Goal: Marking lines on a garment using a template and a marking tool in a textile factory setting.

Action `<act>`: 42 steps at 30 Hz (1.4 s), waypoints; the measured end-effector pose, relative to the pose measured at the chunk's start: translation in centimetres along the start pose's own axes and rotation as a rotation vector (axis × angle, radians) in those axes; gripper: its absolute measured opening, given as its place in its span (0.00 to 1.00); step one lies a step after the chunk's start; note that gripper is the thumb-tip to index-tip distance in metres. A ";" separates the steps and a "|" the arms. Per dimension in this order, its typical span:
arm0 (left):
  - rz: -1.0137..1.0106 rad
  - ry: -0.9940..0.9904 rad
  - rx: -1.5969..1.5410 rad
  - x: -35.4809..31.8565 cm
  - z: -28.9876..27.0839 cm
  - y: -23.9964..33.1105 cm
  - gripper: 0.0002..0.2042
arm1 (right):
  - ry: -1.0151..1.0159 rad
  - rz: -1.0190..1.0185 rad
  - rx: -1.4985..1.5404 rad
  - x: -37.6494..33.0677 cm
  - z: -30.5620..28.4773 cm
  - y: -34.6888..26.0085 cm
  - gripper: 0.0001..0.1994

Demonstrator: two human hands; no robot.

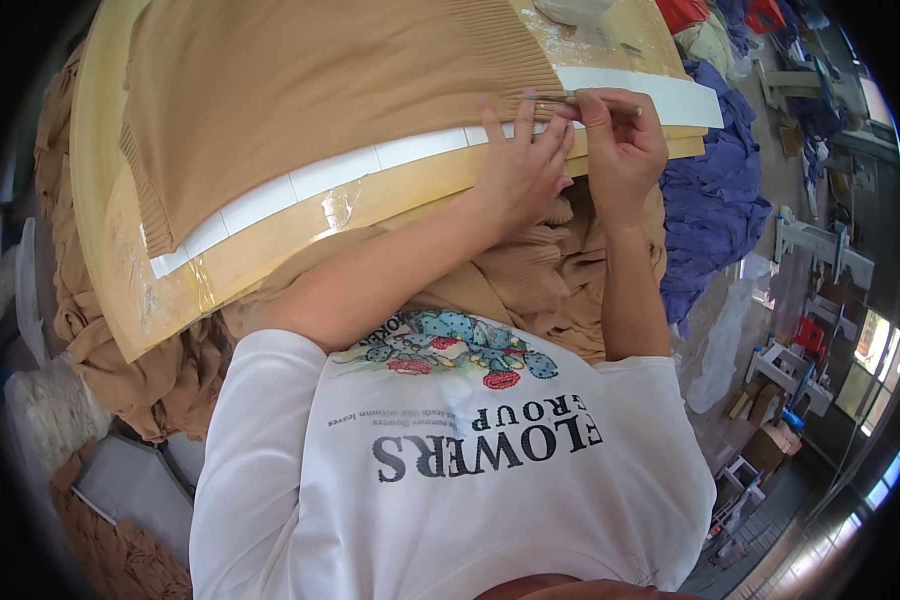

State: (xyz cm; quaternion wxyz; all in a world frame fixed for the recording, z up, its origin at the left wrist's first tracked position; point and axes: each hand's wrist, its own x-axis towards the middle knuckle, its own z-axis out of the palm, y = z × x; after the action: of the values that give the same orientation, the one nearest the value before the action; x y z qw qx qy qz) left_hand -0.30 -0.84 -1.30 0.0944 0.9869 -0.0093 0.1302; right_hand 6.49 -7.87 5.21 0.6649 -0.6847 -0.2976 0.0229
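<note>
A tan knitted garment panel point(320, 110) with ribbed edges lies spread over a yellowish board. Along its near edge runs a white strip point(330, 178) crossed by dark lines, partly under the knit. My left hand point(518, 168) rests with fingers spread on the panel's near right corner and the strip. Close beside it, my right hand point(625, 150) pinches a slim brownish tool point(625, 107). The tool's thin tip points left toward the ribbed corner, by my left fingertips; its exact kind is too small to tell.
Yellowish boards point(390, 212) are stacked under the panel. More tan knitwear point(530, 270) is bunched between the boards and my body. Purple fabric point(710, 190) hangs at the right, a clear plastic bag point(725, 345) lies beyond, and equipment stands farther right.
</note>
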 end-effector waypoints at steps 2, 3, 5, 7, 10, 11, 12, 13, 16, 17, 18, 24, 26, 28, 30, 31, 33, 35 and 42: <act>0.004 -0.063 -0.002 -0.1 -0.1 0.1 0.27 | -0.068 0.039 0.041 -0.4 2.0 -0.8 0.05; -0.014 -0.086 0.103 -0.1 0.1 0.3 0.27 | -0.129 0.075 0.074 -0.5 2.8 -1.0 0.05; -0.075 -0.025 0.081 0.0 2.9 0.5 0.29 | -0.179 0.052 -0.007 -0.5 3.8 0.2 0.05; -0.069 0.010 0.122 0.2 3.5 0.5 0.29 | -0.263 0.095 -0.076 -0.3 4.2 0.9 0.06; -0.037 0.102 0.254 0.0 4.0 0.2 0.29 | -0.166 0.060 -0.009 -0.4 4.8 -0.1 0.06; -0.028 0.130 0.300 0.0 4.0 0.3 0.29 | -0.143 0.003 0.016 -0.5 5.2 -0.8 0.06; -0.016 0.155 0.347 0.0 4.0 0.3 0.29 | -0.157 0.005 0.025 -0.6 5.8 -1.1 0.06; -0.003 0.180 0.394 0.0 4.0 0.3 0.29 | -0.189 -0.028 0.037 -0.8 6.6 -1.4 0.06; 0.033 0.252 0.539 0.0 4.3 0.2 0.29 | -0.303 -0.035 0.016 -1.3 8.9 -0.8 0.06; 0.046 0.276 0.588 -0.1 4.5 0.0 0.29 | -0.369 -0.011 -0.030 -1.4 9.7 -0.3 0.06; 0.063 0.308 0.629 0.0 4.8 0.2 0.29 | -0.404 -0.032 -0.072 -1.3 10.2 0.0 0.06; -0.024 0.176 0.619 1.1 5.7 1.1 0.30 | -0.412 -0.085 -0.103 -0.8 11.8 -2.3 0.06; -0.038 0.166 0.508 0.2 4.8 0.6 0.30 | -0.431 -0.084 -0.062 -1.3 13.5 -2.9 0.05; -0.052 0.144 0.267 0.4 3.0 1.0 0.30 | -0.487 -0.108 0.039 -1.4 15.2 -2.7 0.06; -0.066 0.122 0.026 0.5 2.0 1.0 0.30 | -0.543 -0.139 -0.026 -1.5 16.5 -1.8 0.06; -0.043 0.076 0.030 0.4 1.6 0.9 0.31 | -0.598 -0.169 -0.091 -1.5 17.1 -1.2 0.07; -0.036 0.036 0.031 0.6 2.3 0.9 0.31 | -0.650 -0.177 -0.100 -1.4 17.9 -0.7 0.07; -0.185 0.122 -0.199 1.5 5.7 1.7 0.31 | -0.640 -0.079 -0.017 -1.3 18.4 -1.7 0.06; -0.202 0.129 -0.234 1.3 5.1 2.2 0.30 | -0.631 -0.195 0.142 -2.6 22.0 -4.5 0.06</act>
State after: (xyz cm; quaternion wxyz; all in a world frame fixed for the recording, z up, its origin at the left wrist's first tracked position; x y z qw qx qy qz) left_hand 2.17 -3.91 -5.44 0.2217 0.9547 0.0811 0.1814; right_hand -6.77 10.42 5.87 0.5852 -0.5640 -0.5504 0.1909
